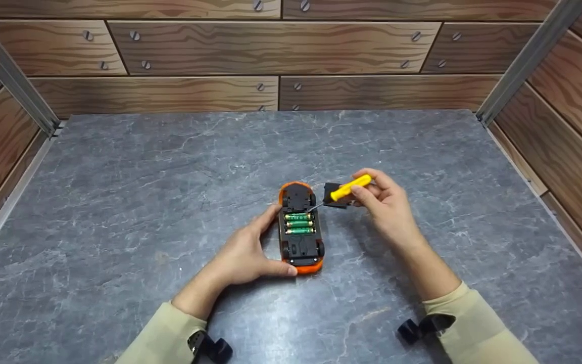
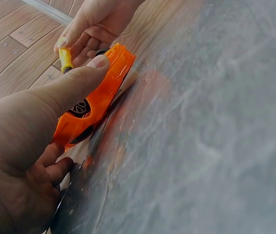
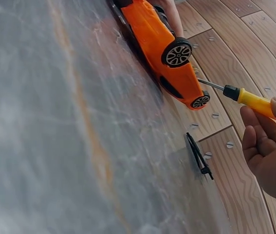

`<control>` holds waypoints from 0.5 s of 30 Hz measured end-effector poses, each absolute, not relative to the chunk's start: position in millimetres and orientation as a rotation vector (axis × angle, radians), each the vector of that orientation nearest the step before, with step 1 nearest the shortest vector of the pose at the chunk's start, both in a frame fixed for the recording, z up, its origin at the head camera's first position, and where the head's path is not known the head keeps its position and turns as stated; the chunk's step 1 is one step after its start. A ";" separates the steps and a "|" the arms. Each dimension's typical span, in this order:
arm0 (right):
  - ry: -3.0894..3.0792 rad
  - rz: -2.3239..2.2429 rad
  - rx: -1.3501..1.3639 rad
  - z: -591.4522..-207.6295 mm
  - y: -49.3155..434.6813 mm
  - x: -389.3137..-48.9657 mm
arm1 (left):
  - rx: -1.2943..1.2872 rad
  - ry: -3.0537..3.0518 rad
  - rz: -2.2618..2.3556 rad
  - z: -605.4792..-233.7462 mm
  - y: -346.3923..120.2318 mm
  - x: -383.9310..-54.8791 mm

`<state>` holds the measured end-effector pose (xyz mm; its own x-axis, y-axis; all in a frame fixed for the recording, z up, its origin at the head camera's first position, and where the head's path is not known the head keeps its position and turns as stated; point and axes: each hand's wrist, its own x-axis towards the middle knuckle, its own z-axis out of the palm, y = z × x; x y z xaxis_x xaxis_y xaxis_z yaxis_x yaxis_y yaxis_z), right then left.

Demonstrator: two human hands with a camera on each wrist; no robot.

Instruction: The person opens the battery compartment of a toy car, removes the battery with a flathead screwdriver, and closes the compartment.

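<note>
An orange toy car [image 1: 307, 247] lies upside down on the table, its black underside facing up. Three green batteries [image 1: 299, 223] sit side by side in its open compartment. My left hand [image 1: 243, 255] grips the car from the left, thumb at the near end and fingers toward the far end. Between thumb and fingers, my right hand [image 1: 389, 207] pinches the yellow handle of a screwdriver [image 1: 350, 188]. Its thin shaft slants down to the car at the compartment's far edge. A black battery cover [image 1: 334, 194] lies to the right of the car, partly hidden behind the screwdriver and right hand.
The grey marbled tabletop [image 1: 144, 202] spreads around the car. Wood-patterned panels [image 1: 271, 48] stand at the back and sides, with metal posts [image 1: 533, 63] in the corners. Black wrist devices [image 1: 425, 327] are strapped over both sleeves.
</note>
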<state>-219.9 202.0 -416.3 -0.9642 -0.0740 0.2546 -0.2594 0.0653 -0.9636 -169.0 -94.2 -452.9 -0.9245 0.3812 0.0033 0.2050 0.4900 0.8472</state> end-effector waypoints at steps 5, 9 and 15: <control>-2.139 2.034 0.341 -410.9 205.2 -220.1 | 0.510 2.538 1.426 -452.6 -94.6 -168.2; -2.096 2.040 0.371 -407.3 208.2 -220.0 | 0.513 2.533 1.431 -452.4 -94.7 -168.0; -2.063 2.037 0.359 -402.5 210.1 -217.7 | 0.511 2.540 1.423 -453.0 -94.1 -168.8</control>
